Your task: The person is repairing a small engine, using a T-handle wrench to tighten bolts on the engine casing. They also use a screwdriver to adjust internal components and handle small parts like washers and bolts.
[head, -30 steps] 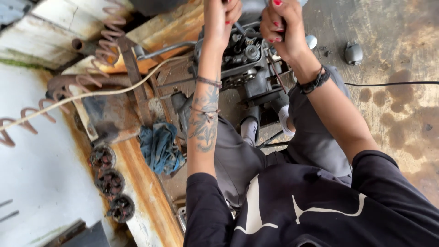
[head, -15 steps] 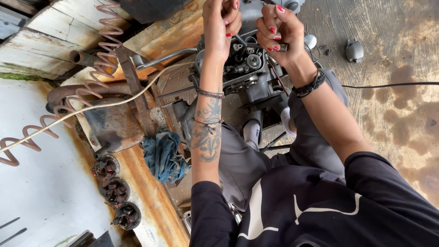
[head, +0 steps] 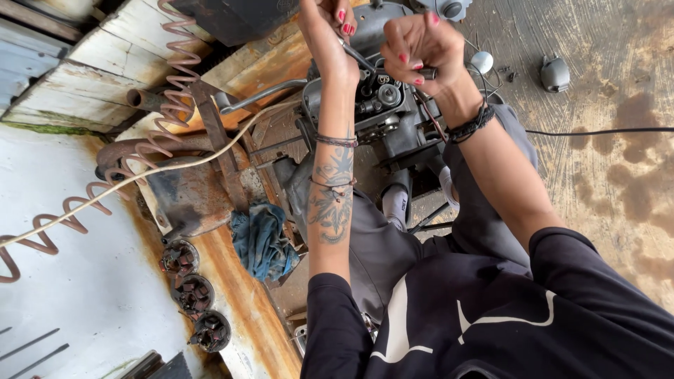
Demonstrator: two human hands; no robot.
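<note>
A dark grey engine (head: 382, 112) stands in front of me, between my knees. Both my arms reach out to its top. My left hand (head: 324, 24), on the tattooed arm, has its fingers closed around the far end of a slim metal tool (head: 358, 57). My right hand (head: 420, 48), with a black bracelet at the wrist, is a fist gripping the tool's handle end just above the engine. Where the tool's tip meets the engine is hidden by my hands.
A blue rag (head: 263, 242) lies on the rusty bench edge (head: 239, 309) to my left. Three round rusty parts (head: 193, 295) sit beside it. A coiled hose (head: 165, 119) and a cream cable (head: 140, 175) cross the bench. A grey part (head: 554, 74) and a black cable (head: 597, 131) lie on the stained floor.
My right fist has turned a little and shifted left with the tool. The view has drifted slightly; both hands stay on the engine's top.
</note>
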